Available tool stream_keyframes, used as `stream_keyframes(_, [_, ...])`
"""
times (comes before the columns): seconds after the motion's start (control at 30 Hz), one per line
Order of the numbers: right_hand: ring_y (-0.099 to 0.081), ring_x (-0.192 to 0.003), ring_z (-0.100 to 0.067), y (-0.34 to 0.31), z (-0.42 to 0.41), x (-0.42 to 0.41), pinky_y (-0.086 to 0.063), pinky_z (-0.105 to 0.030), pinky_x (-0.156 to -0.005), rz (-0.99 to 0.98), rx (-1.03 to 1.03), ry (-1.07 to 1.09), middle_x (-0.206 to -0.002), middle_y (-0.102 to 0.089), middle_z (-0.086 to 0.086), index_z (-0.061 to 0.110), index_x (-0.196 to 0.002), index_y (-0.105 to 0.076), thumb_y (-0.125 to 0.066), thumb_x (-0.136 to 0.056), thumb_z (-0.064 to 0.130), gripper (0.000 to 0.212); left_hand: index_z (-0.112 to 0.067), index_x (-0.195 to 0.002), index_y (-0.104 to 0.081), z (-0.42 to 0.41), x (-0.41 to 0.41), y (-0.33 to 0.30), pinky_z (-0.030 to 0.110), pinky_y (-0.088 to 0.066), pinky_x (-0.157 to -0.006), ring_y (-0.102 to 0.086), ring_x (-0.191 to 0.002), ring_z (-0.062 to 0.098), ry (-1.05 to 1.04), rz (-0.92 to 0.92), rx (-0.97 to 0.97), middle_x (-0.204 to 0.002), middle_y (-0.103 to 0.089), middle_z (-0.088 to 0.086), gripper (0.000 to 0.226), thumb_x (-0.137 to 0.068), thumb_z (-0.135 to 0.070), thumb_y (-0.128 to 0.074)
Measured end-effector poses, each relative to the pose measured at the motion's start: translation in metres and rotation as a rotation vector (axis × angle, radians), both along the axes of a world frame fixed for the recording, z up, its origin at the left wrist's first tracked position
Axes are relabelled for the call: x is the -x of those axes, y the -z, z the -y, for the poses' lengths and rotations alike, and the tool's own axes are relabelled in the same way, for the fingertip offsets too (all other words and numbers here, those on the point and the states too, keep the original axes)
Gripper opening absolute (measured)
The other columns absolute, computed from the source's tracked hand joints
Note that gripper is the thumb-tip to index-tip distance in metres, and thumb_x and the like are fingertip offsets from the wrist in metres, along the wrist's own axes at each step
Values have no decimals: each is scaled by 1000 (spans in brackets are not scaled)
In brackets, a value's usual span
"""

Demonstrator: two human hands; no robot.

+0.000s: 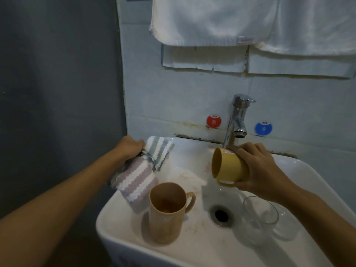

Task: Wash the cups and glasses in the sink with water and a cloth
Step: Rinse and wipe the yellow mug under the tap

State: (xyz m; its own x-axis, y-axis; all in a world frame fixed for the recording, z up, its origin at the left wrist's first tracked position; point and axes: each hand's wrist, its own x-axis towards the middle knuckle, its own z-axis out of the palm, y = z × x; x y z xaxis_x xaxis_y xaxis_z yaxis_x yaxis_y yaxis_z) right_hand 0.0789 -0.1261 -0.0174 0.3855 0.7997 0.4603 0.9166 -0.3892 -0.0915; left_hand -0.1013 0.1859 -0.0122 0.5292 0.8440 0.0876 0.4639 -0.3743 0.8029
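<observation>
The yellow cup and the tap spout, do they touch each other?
Cannot tell. In the head view the yellow cup, gripped by the right hand, sits just under the tap spout; the fingers hide any gap.

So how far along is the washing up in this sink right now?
Nothing looks finished yet. In hand: the right hand holds the yellow cup tilted under the tap, with no stream visible, while the left hand grips the striped cloth. Left: the beige cup, with residue inside, and the glass wait in the sink.

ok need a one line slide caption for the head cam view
Right hand tips a yellow cup under the tap; left hand grips striped cloths.
</observation>
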Motion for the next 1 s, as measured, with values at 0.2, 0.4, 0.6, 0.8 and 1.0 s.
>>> stream_keyframes(0.2, [-33,-120,-13,0,0,1,-39,-37,-96,-10,3,1,-136,-45,3,29,-146,-39,-92,-59,41,102,-19,-126,-50,0,-4,5,34,-45,-92,-56,-113,27,68,-57,-69,-121,-53,6,48,-90,-49,-61])
stream_keyframes(0.4, [-33,-121,-12,-1,0,2,-40,-38,-98,-29,7,-7,-137,-43,5,30,-147,-37,-91,-60,42,103,-5,-94,-56,-1,5,-6,31,-42,-66,-54,-78,26,40,-149,-46,-103,-60,21,35,-103,-34,-38])
stream_keyframes(0.6, [-31,-114,-7,1,0,-1,-36,-32,-93,-36,2,-21,-133,-44,7,32,-147,-36,-92,-59,41,105,-11,-105,-66,10,57,-7,37,-52,-80,-68,-94,30,252,-360,473,-103,-72,16,52,-93,-58,-47])
stream_keyframes(0.8, [-30,-110,-6,1,0,-1,-36,-31,-87,-36,-4,-28,-130,-45,6,30,-146,-38,-93,-57,42,106,8,-94,-68,8,77,-12,32,-49,-57,-61,-65,26,201,-286,322,-77,-68,17,77,-59,-59,-84])
stream_keyframes(1.0, [-30,-112,-6,2,0,0,-37,-32,-90,-60,-5,-19,-132,-44,7,29,-146,-38,-92,-58,42,104,7,-90,-72,22,90,-22,27,-50,-55,-64,-67,23,191,-233,263,-81,-72,17,40,-83,-32,-76])
